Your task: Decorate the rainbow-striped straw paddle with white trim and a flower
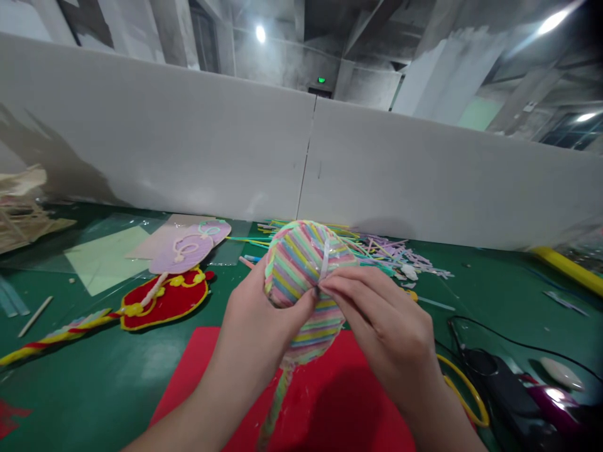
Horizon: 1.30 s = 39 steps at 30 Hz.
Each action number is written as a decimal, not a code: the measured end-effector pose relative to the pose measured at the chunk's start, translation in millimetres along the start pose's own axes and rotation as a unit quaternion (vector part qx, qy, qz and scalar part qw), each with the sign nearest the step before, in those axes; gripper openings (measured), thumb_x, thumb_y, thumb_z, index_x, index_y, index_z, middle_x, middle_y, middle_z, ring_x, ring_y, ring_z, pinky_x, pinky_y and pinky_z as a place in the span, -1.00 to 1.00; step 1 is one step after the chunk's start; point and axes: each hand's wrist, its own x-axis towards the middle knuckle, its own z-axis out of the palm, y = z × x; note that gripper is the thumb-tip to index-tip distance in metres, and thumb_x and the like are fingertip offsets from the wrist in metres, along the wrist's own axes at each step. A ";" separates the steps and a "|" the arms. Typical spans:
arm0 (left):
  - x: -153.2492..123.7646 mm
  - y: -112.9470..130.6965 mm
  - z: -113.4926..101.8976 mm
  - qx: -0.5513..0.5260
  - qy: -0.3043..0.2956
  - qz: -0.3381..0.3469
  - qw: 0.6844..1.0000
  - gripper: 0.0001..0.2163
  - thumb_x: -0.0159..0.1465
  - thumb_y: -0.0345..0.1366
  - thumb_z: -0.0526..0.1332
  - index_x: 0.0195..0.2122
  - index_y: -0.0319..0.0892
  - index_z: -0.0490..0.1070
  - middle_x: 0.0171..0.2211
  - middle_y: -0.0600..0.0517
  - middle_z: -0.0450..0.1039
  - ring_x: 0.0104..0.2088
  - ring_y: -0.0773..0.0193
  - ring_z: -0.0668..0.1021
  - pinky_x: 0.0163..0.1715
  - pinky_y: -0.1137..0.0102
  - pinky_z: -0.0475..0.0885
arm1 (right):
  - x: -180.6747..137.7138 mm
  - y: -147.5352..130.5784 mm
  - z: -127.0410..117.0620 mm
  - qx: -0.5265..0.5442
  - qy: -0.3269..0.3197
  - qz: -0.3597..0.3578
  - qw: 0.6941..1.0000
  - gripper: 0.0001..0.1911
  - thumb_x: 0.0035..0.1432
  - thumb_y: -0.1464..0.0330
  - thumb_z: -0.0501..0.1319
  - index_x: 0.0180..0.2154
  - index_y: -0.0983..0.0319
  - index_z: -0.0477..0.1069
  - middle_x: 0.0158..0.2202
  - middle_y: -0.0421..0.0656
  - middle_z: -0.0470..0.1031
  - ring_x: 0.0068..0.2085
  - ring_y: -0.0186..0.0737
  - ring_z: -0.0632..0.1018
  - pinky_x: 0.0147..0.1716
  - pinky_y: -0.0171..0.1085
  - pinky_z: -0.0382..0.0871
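The left hand (257, 320) is gripping the striped fan (301, 267) firmly while the right hand (381, 326) is pinching the white strip (325, 258), which is best kept taut and flat.

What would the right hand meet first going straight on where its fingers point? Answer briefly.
The right hand points left. Its fingers touch the striped fan, so that comes first. The left hand thumb is probably just behind, though depth is unclear.

The striped fan (301, 260) sits half hidden behind the left hand (257, 326) and right hand (386, 333), handle (277, 402) cut off below.
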 end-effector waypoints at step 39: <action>5.3 0.8 -1.2 -0.086 -0.049 -0.037 0.994 -0.79 0.02 -0.37 0.29 -0.28 -0.16 0.48 -0.39 0.04 0.57 -0.32 0.15 0.59 -0.34 0.37 0.51 | 10.3 3.9 -3.0 0.044 0.029 0.064 0.997 -0.82 0.11 0.54 0.18 -0.33 0.16 0.48 -0.32 -0.21 0.55 -0.26 -0.27 0.55 -0.20 -0.27 0.47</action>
